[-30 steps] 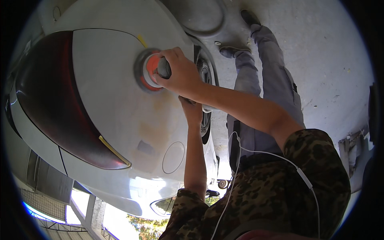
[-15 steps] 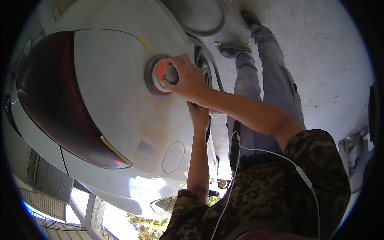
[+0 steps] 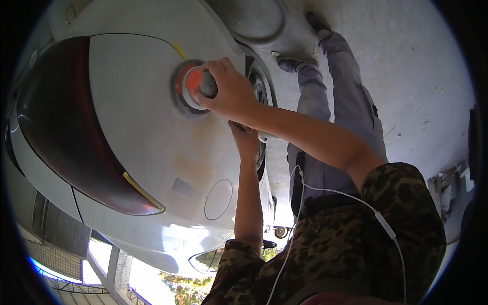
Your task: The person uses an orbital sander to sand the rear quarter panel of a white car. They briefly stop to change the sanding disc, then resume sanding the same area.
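My right hand (image 3: 229, 91) is wrapped over the grey top of a round orbital sander (image 3: 192, 84) with an orange body. The sander's pad lies against the pale car body panel (image 3: 134, 91), just below a short yellow tape strip (image 3: 180, 51). Under my right wrist, my left hand (image 3: 245, 140) is closed around a dark part. What that part belongs to is hidden by my right forearm. Dull tan patches (image 3: 195, 165) and a small grey patch (image 3: 183, 187) mark the panel below the sander.
A dark red tail light (image 3: 61, 122) fills the left side, with yellow tape (image 3: 143, 192) along its lower edge. The round fuel flap outline (image 3: 218, 199) is below my hands. A wheel (image 3: 258, 91) sits behind my right hand. A white cable (image 3: 351, 193) hangs across my body.
The sander and both hands have shifted left and slightly up along the panel. The grips look the same.
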The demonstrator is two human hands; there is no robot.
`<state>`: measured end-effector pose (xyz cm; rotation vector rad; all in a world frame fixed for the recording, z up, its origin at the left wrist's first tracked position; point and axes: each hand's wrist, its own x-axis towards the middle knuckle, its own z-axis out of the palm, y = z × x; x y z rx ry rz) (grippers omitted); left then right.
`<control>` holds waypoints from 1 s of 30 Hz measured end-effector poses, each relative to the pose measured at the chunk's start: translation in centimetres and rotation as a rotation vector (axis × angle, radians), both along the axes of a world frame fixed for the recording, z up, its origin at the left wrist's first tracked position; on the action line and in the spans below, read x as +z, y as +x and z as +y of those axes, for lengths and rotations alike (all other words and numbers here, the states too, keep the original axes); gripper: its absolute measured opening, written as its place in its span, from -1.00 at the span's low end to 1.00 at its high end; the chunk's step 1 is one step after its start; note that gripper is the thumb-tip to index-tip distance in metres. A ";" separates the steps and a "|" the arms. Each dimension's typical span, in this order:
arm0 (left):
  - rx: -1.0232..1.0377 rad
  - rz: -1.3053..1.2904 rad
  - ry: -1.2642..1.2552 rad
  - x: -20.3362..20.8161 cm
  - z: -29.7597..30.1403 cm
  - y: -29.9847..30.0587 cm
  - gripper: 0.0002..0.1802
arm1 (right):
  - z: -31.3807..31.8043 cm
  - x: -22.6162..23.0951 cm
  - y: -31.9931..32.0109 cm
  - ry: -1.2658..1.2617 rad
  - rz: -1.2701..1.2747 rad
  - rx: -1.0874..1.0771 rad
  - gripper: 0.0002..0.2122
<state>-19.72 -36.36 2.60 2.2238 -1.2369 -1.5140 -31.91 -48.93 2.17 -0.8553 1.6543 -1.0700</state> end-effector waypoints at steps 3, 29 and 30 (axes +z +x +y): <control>0.028 -0.020 0.051 -0.2 -0.4 0.6 -0.09 | -0.7 -0.2 -0.3 0.058 0.002 -0.047 -0.46; 0.008 0.025 -0.048 1.0 -0.6 -1.1 -0.09 | -0.1 0.7 -0.6 -0.014 -0.102 0.054 -0.49; 0.029 0.017 -0.046 1.3 -0.6 -1.1 -0.09 | 0.2 1.2 -0.4 -0.025 -0.145 0.075 -0.49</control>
